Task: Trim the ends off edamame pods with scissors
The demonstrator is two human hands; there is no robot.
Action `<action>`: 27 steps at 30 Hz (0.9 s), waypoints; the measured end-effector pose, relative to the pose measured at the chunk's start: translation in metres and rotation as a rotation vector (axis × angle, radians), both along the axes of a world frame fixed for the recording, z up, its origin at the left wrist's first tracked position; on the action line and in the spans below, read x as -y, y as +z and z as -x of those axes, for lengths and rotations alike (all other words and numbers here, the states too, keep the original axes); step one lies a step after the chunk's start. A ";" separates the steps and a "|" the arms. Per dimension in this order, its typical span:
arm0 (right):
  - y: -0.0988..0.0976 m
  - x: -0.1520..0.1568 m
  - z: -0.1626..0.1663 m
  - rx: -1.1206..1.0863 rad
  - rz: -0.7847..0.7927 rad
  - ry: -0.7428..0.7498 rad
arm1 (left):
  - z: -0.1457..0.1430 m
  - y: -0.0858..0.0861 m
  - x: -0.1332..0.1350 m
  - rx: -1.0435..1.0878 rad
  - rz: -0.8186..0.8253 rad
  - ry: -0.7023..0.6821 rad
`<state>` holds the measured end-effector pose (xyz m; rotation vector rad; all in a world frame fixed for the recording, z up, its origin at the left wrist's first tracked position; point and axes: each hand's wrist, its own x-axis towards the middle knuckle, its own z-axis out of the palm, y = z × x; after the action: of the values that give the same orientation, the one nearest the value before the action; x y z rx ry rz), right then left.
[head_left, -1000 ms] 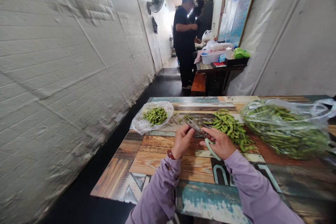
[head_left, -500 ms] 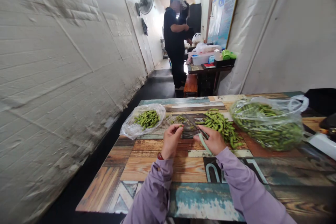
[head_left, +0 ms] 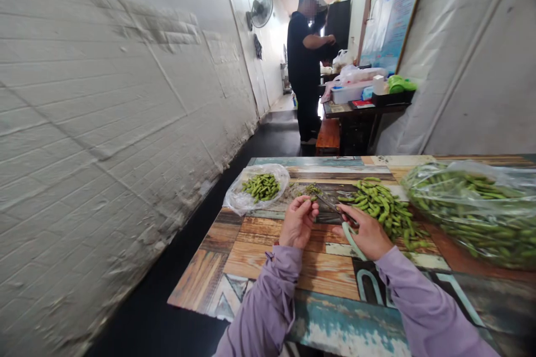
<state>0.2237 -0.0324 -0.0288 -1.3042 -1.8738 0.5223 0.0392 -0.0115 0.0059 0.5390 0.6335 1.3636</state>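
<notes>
My left hand (head_left: 300, 221) is closed in a pinch, with a green edamame pod (head_left: 314, 197) mostly hidden at the fingertips. Pale-green-handled scissors (head_left: 352, 240) are gripped in my right hand (head_left: 365, 231), their dark blades pointing left towards that pod. Just beyond the fingertips lies a small heap of green trimmings (head_left: 310, 188). A loose pile of edamame pods (head_left: 383, 204) rests on the table to the right of the scissors. Farther left, more pods (head_left: 260, 187) sit on a clear plastic bag (head_left: 237, 201).
A large clear bag of pods (head_left: 473, 209) stands at the right of the patchwork-patterned table (head_left: 268, 237). Beyond it, a person in dark clothes (head_left: 304, 61) stands by a second table (head_left: 355, 110) with boxes and bags. A rough white wall (head_left: 125, 122) runs along the left.
The view has swung left, so everything appears farther right. The scissor blades have come close to my left fingertips. Both hands keep their grip.
</notes>
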 end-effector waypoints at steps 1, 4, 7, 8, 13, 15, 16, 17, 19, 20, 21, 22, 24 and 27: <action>0.000 0.000 0.000 0.013 0.002 0.007 | 0.000 0.000 0.000 0.012 0.002 -0.002; -0.001 0.001 0.002 0.031 -0.021 0.017 | -0.001 0.000 0.001 0.022 0.001 -0.013; -0.003 0.001 0.003 0.032 -0.054 0.021 | -0.002 -0.002 0.002 0.002 -0.013 -0.029; -0.003 0.000 0.003 0.034 -0.063 0.022 | -0.002 -0.002 0.002 -0.006 -0.020 -0.034; -0.002 0.001 0.002 0.047 -0.082 0.032 | -0.002 -0.001 0.002 0.001 -0.019 -0.039; -0.001 0.001 0.002 0.051 -0.067 0.036 | 0.000 0.000 0.001 0.027 -0.012 -0.019; 0.000 0.001 0.002 0.052 -0.058 0.036 | 0.002 0.001 0.000 0.041 -0.012 -0.002; 0.000 0.001 0.002 0.053 -0.048 0.035 | 0.003 0.001 0.000 0.053 -0.014 0.014; 0.001 0.002 0.002 0.056 -0.029 0.042 | 0.004 0.001 -0.001 0.061 -0.020 0.031; 0.001 0.002 0.002 0.060 -0.020 0.051 | 0.004 0.001 -0.001 0.057 -0.021 0.030; 0.001 0.002 0.003 0.063 -0.012 0.060 | 0.004 0.001 -0.001 0.046 -0.022 0.021; 0.001 0.002 0.003 0.065 -0.006 0.066 | 0.003 0.000 0.000 0.030 -0.023 0.006; 0.001 0.002 0.003 0.063 -0.004 0.068 | 0.000 -0.001 0.001 -0.002 -0.026 -0.024; 0.001 0.001 0.003 0.042 -0.025 0.048 | -0.004 -0.001 0.003 -0.039 -0.029 -0.047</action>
<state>0.2212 -0.0335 -0.0283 -1.2654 -1.9441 0.4987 0.0432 -0.0143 0.0044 0.6018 0.6302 1.3220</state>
